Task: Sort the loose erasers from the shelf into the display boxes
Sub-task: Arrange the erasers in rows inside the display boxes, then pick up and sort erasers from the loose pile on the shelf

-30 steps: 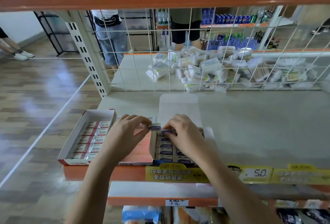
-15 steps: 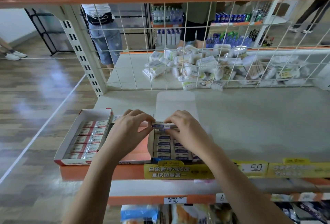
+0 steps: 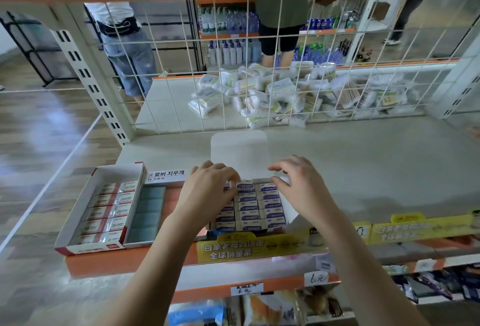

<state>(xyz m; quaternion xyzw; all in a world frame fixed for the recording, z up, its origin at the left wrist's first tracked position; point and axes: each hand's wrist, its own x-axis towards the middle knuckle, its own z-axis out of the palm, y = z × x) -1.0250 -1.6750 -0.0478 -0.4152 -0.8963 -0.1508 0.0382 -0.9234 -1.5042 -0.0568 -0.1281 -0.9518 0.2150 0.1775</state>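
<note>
Reaching over a grey shelf point(image 3: 363, 169) with both hands, above a display box point(image 3: 287, 208) packed with blue-and-cream erasers point(image 3: 248, 212) in neat rows, its pale lid flap point(image 3: 239, 149) folded back flat on the shelf. Left hand point(image 3: 207, 193) curled over the box's left side, fingers point(image 3: 231, 177) bent down onto the back row beside the rearmost eraser point(image 3: 245, 186); cannot tell whether pinching that eraser or only touching it. Right hand point(image 3: 304, 190) hovering over the box's right edge, fingers point(image 3: 279, 167) loosely spread and grasping nothing. Sitting to the left, touching along one side, a red-and-white display box point(image 3: 78, 211) holding a single row of red-banded erasers point(image 3: 111, 211), and between the two boxes a narrower tray of pale blue-grey erasers point(image 3: 148, 211). Running along the shelf's front edge, an orange strip with a yellow label point(image 3: 233, 247). Rising behind the shelf, a white wire grid point(image 3: 181, 66), with a heap of plastic-wrapped packets point(image 3: 272, 94) on the far side and two people's legs point(image 3: 130, 60) standing farther back.
</note>
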